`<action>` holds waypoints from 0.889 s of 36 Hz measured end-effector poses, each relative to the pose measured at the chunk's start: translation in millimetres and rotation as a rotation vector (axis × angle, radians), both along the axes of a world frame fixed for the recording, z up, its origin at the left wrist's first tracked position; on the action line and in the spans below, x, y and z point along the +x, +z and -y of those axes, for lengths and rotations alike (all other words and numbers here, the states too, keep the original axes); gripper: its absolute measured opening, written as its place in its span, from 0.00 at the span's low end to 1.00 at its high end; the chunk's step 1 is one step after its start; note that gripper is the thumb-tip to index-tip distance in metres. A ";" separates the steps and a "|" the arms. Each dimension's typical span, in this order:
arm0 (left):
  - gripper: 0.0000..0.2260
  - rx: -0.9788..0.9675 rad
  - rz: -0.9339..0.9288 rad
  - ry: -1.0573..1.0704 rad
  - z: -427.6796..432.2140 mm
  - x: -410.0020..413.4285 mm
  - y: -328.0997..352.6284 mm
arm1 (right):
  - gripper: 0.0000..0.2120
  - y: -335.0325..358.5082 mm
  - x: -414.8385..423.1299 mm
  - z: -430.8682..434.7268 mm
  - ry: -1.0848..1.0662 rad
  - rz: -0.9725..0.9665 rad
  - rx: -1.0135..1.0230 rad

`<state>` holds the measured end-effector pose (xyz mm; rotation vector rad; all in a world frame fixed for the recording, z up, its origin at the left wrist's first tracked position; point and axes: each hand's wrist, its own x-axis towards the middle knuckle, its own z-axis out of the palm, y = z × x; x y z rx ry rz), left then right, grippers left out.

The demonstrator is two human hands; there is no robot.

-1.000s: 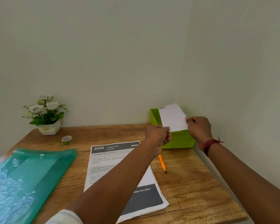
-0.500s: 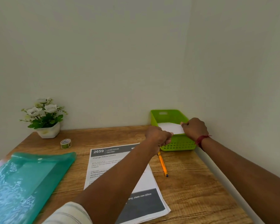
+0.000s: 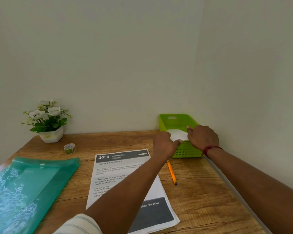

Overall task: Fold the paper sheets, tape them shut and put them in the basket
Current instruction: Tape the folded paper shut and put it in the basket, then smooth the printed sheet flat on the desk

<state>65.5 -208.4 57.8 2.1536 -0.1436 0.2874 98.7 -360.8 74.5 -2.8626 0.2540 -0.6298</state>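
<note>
Two hands meet at a green basket (image 3: 188,152) in the bench's (image 3: 201,200) far corner, at 1 o'clock. In its near half lies a folded paper (image 3: 177,135), plain white and flat, with its long axis running from 9 to 3 o'clock. The left hand (image 3: 165,144) has its thumb on the paper's near edge. The right hand (image 3: 202,138) stretches an index finger along the 3 o'clock edge. Whether either hand pinches the paper cannot be told. A printed sheet (image 3: 118,173) lies at 6 o'clock.
</note>
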 end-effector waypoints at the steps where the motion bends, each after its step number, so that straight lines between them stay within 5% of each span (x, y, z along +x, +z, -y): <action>1: 0.27 0.011 0.004 0.003 0.4 0.6 -0.4 | 0.26 0.1 -0.5 -1.0 0.006 0.001 -0.014; 5: 0.16 0.047 0.023 0.023 0.2 3.3 -3.0 | 0.27 -1.5 -3.7 -3.8 0.028 0.011 -0.065; 10: 0.29 0.076 0.050 0.038 0.1 1.8 -5.4 | 0.30 -5.3 -4.9 -2.7 0.023 0.020 -0.078; 18: 0.24 0.253 0.148 0.081 -29.6 -6.4 -8.0 | 0.23 -14.9 -21.9 -10.7 -0.016 0.215 -0.124; 24: 0.22 0.283 0.162 0.159 -80.6 -20.0 -18.8 | 0.12 -21.9 -58.1 -46.7 0.199 0.502 -0.032; 32: 0.19 0.332 0.171 0.295 -148.4 -43.7 -30.0 | 0.12 -38.2 -101.1 -104.3 0.536 0.512 0.019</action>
